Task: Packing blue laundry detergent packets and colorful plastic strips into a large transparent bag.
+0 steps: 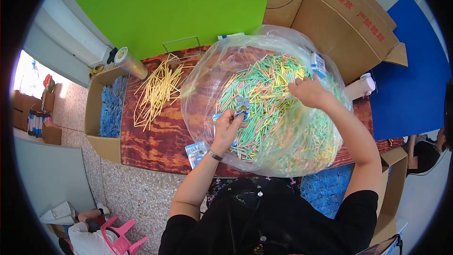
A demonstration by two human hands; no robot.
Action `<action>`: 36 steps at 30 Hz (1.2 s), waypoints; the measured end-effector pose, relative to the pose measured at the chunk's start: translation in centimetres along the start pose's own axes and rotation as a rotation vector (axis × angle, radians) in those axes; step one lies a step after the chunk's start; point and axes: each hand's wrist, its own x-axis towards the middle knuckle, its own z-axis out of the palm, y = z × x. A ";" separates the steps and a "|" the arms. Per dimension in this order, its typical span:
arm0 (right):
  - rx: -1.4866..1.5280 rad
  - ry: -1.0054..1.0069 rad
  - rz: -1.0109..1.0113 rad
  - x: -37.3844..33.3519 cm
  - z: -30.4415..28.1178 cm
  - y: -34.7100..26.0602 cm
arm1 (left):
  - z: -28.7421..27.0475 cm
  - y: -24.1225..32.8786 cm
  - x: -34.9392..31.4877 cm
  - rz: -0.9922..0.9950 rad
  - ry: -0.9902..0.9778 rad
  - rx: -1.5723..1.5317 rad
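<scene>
A large clear plastic bag (200,97) lies spread wide on the table, heaped with thin green, yellow and pink sticks (264,89). Over the near left part of the heap, my left hand (228,128) pinches a small blue printed packet (242,106) between thumb and fingers. My right hand (309,90) reaches into the far right of the heap, its fingers bent down at the sticks; whatever lies under the fingertips is hidden. Just beyond it sits a blue-and-white pack (318,65). Another such pack (195,154) rests at the table's front edge by my left wrist.
Long pale-yellow sticks (160,92) lie loose on the wooden table (155,148), near a tall lidded container (130,63). Cardboard boxes of blue packets (113,106) (325,189) stand left and right. A white bottle (361,87) is right of the bag. Another person (89,236) sits lower left.
</scene>
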 end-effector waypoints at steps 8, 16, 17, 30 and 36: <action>1.533 -0.496 -0.086 -0.4 -3.8 1.3 | 1.0 0.8 0.3 0.100 0.065 0.141; 1.270 -0.505 -0.235 0.2 -8.1 -0.9 | 0.6 1.5 0.1 0.220 0.144 0.379; 1.270 -0.507 -0.240 0.2 -8.9 -1.5 | 0.8 2.0 0.0 0.244 0.143 0.494; 0.848 -0.427 -0.390 2.7 -10.7 -4.3 | 0.6 2.7 -0.1 0.410 0.178 0.505; 0.764 -0.443 -0.393 2.7 -12.1 -4.1 | -0.1 1.5 -0.2 0.409 0.140 0.488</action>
